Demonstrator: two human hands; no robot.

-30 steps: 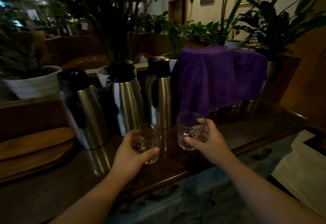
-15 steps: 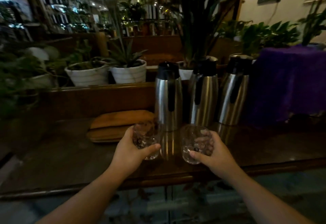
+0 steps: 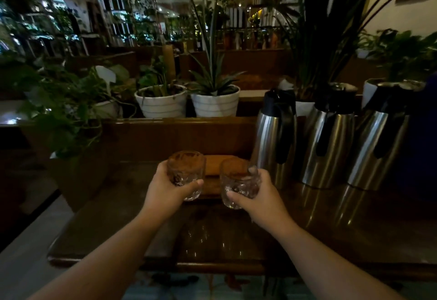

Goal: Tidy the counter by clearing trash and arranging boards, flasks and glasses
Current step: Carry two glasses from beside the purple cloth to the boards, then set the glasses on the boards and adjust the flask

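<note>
My left hand (image 3: pixel 165 189) grips a clear drinking glass (image 3: pixel 185 168), held upright above the dark wooden counter (image 3: pixel 106 224). My right hand (image 3: pixel 259 196) grips a second clear glass (image 3: pixel 237 181) beside it, a little lower. Behind both glasses lie stacked wooden boards (image 3: pixel 215 166), partly hidden by them. Three steel flasks with black lids stand in a row to the right: the nearest (image 3: pixel 275 139), the middle (image 3: pixel 328 141) and the far one (image 3: pixel 380 143).
Two white striped plant pots (image 3: pixel 162 103) (image 3: pixel 215 104) sit on a raised wooden ledge (image 3: pixel 177 124) behind the counter. A leafy plant (image 3: pixel 66 110) hangs over the counter's left end. A dark purple cloth (image 3: pixel 425 134) is at the right edge. The counter's front edge (image 3: pixel 212 267) runs below my arms.
My view has swung left along the counter, so the flasks and purple cloth have slid to the right. Both hands carried their glasses leftward, now in front of the boards.
</note>
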